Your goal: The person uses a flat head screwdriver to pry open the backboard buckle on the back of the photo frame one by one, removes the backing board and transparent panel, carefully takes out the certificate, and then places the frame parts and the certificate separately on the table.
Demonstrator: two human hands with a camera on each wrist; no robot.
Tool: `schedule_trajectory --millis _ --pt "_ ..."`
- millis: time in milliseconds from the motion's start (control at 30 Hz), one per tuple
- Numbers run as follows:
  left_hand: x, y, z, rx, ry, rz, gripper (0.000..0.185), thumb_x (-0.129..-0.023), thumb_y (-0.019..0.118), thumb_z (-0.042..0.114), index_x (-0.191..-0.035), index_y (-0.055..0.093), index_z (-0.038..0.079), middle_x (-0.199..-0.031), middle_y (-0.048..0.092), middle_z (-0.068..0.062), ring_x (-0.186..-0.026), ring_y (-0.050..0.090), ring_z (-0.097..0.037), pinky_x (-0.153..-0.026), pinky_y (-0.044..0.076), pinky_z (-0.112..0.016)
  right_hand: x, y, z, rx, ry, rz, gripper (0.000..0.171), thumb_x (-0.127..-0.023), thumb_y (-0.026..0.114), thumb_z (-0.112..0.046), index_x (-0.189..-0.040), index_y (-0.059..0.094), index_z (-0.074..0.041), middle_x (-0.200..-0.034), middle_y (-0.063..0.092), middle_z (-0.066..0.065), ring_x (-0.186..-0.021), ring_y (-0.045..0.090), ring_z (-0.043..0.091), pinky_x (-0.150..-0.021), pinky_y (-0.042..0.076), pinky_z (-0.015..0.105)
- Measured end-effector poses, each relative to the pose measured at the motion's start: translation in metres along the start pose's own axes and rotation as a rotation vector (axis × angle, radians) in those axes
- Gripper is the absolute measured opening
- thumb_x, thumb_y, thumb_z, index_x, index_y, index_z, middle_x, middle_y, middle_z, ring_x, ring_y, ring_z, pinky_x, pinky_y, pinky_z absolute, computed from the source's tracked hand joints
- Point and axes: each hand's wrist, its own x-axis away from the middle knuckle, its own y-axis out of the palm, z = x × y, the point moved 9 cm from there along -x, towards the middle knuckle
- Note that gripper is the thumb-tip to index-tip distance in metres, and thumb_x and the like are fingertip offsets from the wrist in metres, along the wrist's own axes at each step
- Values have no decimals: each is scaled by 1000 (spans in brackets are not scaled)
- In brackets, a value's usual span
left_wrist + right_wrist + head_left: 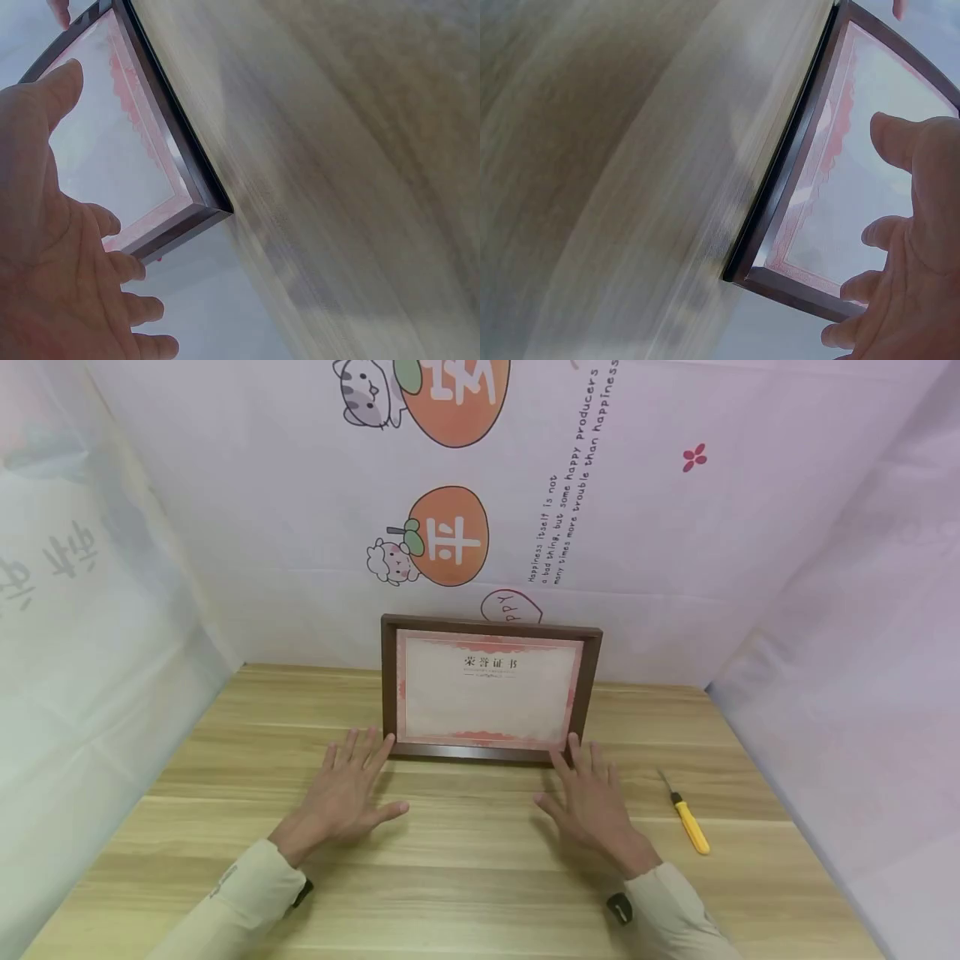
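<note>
A: What's at the left?
B: The left hand, fingers straight and spread, holding nothing; its fingertips reach the lower left corner of the framed certificate.
A: And the frame?
B: Upright at the back of the wooden table, against the wall; the right hand, also spread, reaches its lower right corner; 1 yellow-handled tool lies farther right.

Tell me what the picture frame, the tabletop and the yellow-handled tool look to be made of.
Picture frame: dark brown, smooth, slightly glossy moulding, wood or wood-look plastic; a clear glazing seems to cover the certificate.
Tabletop: pale wood grain in plank bands, matte, likely laminate or veneer.
Yellow-handled tool: glossy yellow handle, probably plastic, with a thin grey tip that looks metal.
</note>
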Motion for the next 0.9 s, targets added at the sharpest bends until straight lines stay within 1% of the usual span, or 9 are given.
schedule_trajectory --millis 100,333,467,633,700,900 --pt "-1 -2 -1 5 -2 3 100 -86 54 71 -157 18 10 -163 10 -20 -149 8 -46 -118 14 -66 -2 -2 2 4 0 15 76 -94 60 -49 -152 33 -7 -161 17 24 -146 13 53 -109 18 75" --pt "-3 -5 -4 10 2 14 101 -86 54 70 -157 19 7 -162 16 -23 -148 14 -49 -116 17 -67 -7 -8 7 -7 -12 34 78 -94 60 -47 -155 26 -10 -161 16 26 -145 13 56 -107 21 76" --pt "-5 -6 -7 12 -6 5 102 -86 54 70 -156 19 5 -162 14 -23 -147 15 -49 -116 18 -67 -12 -10 11 -16 -2 31 79 -95 59 -46 -156 23 -11 -161 15 27 -145 13 55 -108 21 75" --pt "-9 -8 -11 39 -19 -4 102 -88 54 68 -156 17 3 -162 11 -24 -148 13 -49 -116 16 -67 -17 -16 17 -18 4 58 83 -94 61 -45 -156 22 -7 -159 18 30 -144 18 54 -109 24 72" --pt "-11 -9 -13 43 -21 -2 102 -88 54 68 -156 16 2 -162 10 -24 -147 13 -50 -116 16 -67 -19 -18 20 -23 8 66 84 -94 61 -45 -156 19 -7 -158 19 31 -144 20 54 -110 25 71" --pt "-17 -10 -18 64 -41 -18 104 -88 54 67 -156 13 1 -163 8 -24 -147 14 -50 -117 15 -67 -24 -24 27 -46 22 80 86 -95 59 -44 -156 14 -3 -158 20 31 -143 23 53 -113 26 66"
